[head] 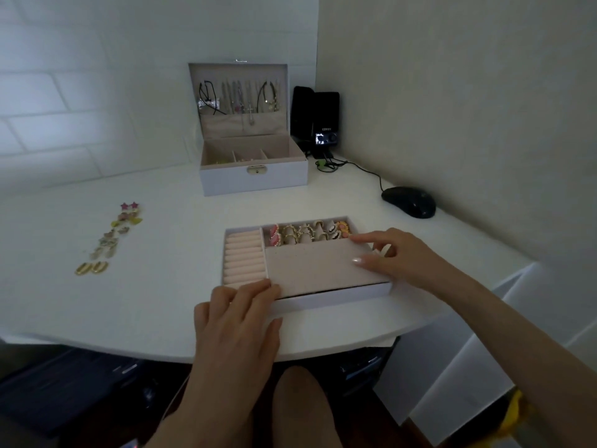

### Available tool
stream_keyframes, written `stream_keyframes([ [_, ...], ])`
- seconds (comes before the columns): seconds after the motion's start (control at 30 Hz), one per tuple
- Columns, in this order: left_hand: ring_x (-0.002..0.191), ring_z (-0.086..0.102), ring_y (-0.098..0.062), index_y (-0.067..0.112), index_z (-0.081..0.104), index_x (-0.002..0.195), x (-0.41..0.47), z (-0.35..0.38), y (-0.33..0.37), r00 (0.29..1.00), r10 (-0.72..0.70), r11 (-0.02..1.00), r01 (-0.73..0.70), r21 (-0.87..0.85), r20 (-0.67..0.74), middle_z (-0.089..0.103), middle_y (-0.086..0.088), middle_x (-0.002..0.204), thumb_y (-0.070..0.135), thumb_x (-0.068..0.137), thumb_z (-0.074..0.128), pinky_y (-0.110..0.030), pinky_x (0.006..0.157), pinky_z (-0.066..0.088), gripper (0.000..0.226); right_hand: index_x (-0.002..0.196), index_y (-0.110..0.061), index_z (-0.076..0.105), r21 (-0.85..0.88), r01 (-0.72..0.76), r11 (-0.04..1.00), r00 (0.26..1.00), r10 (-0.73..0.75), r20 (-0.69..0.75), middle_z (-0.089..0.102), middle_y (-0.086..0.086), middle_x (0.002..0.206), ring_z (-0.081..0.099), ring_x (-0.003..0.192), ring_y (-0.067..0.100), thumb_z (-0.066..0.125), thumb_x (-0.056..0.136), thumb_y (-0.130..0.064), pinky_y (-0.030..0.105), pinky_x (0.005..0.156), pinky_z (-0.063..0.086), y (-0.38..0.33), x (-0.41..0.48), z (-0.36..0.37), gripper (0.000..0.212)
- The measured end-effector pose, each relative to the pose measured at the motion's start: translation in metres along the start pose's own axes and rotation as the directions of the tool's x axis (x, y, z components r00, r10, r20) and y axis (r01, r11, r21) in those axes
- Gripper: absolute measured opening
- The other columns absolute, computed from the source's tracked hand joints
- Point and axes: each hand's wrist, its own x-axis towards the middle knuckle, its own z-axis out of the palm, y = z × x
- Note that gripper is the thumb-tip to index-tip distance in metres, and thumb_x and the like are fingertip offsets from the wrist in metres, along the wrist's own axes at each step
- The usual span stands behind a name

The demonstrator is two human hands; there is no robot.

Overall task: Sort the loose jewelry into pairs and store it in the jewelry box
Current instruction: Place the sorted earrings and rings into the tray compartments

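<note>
At the near edge of the white desk [145, 302], the left hand [239, 318] lies over the near left corner of the shallow white removable tray with pale pink lining [323, 299]. Its fingers are nearly straight on top and its thumb runs along the front wall, so it looks to be steadying the tray, not gripping it. The tray is probably light, stiff card that would slide on the smooth desk, which makes that bracing corner a sensible hold.

Just beyond the fingers are the pink padded ring rolls [244, 260]. To their right is the flat pale pink cover [313, 266] over the tray's large compartment. The right hand [397, 257] has its thumb on top of the cover, its forefinger stretched to the far right corner, and its other fingers curled at the right edge. It seems to pinch that edge, which is the natural place to lift a thin, slightly flexible panel.

Behind the cover, a row of gold and coloured pieces [310, 234] fills the far compartment.

Well to the left of both hands is a column of loose paired earrings [109, 237], with gold hoops [92, 267] nearest. They look tiny, hard and easily scattered, and are best pinched by the body with the fingertips.

Farthest back stands the open white jewelry box [255, 179], with necklaces hanging in its lid.
</note>
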Motion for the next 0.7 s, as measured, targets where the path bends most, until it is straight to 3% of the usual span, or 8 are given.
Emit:
stream_keyframes([
  [0.13, 0.088, 0.042, -0.018, 0.02, 0.066, 0.105, 0.003, -0.001, -0.002, 0.999, 0.039, 0.999, -0.038, 0.036, -0.028, 0.066, 0.004, 0.107, 0.029, 0.077, 0.044, -0.031, 0.068, 0.023, 0.037, 0.118, -0.04, 0.059, -0.119, 0.02, 0.993, 0.998, -0.013, 0.061, 0.051, -0.004, 0.099, 0.05, 0.086, 0.004, 0.066, 0.079, -0.047, 0.014, 0.073, 0.037, 0.0, 0.006, -0.003, 0.041],
  [0.33, 0.097, 0.045, -0.02, 0.026, 0.063, 0.108, 0.017, 0.008, -0.005, 0.995, 0.096, 0.993, -0.098, 0.072, 0.021, 0.064, 0.001, 0.112, 0.032, 0.076, 0.044, -0.034, 0.077, 0.027, 0.037, 0.124, -0.037, 0.056, -0.267, 0.045, 0.963, 0.995, -0.021, 0.093, 0.049, -0.002, 0.101, 0.05, 0.088, 0.011, 0.063, 0.081, -0.05, 0.025, 0.08, 0.041, -0.004, 0.008, -0.006, 0.046],
  [0.43, 0.105, 0.055, -0.02, 0.025, 0.063, 0.114, 0.026, 0.017, -0.004, 0.987, 0.137, 0.989, -0.141, 0.042, 0.087, 0.064, -0.001, 0.118, 0.032, 0.078, 0.044, -0.035, 0.086, 0.035, 0.041, 0.121, -0.041, 0.057, -0.413, 0.077, 0.908, 0.996, -0.055, 0.064, 0.043, -0.005, 0.097, 0.045, 0.085, 0.009, 0.064, 0.074, -0.058, 0.021, 0.067, 0.033, -0.014, 0.008, -0.005, 0.05],
  [0.57, 0.103, 0.064, -0.025, 0.02, 0.063, 0.12, 0.03, 0.019, -0.004, 0.963, 0.192, 0.976, -0.207, 0.065, 0.187, 0.064, -0.009, 0.12, 0.032, 0.08, 0.041, -0.034, 0.085, 0.05, 0.047, 0.127, -0.038, 0.052, -0.514, 0.125, 0.848, 0.977, -0.017, 0.211, 0.041, -0.007, 0.095, 0.043, 0.089, 0.011, 0.068, 0.073, -0.056, 0.027, 0.073, 0.034, -0.029, 0.014, -0.009, 0.06],
  [0.7, 0.112, 0.06, -0.028, 0.026, 0.05, 0.13, 0.026, 0.017, -0.007, 0.939, 0.243, 0.959, -0.271, 0.087, 0.244, 0.059, -0.014, 0.125, 0.036, 0.08, 0.04, -0.04, 0.091, 0.048, 0.052, 0.132, -0.04, 0.045, -0.408, 0.132, 0.903, 0.921, 0.04, 0.387, 0.044, -0.006, 0.098, 0.045, 0.086, 0.009, 0.076, 0.071, -0.042, 0.021, 0.076, 0.036, -0.028, 0.015, -0.025, 0.068],
])
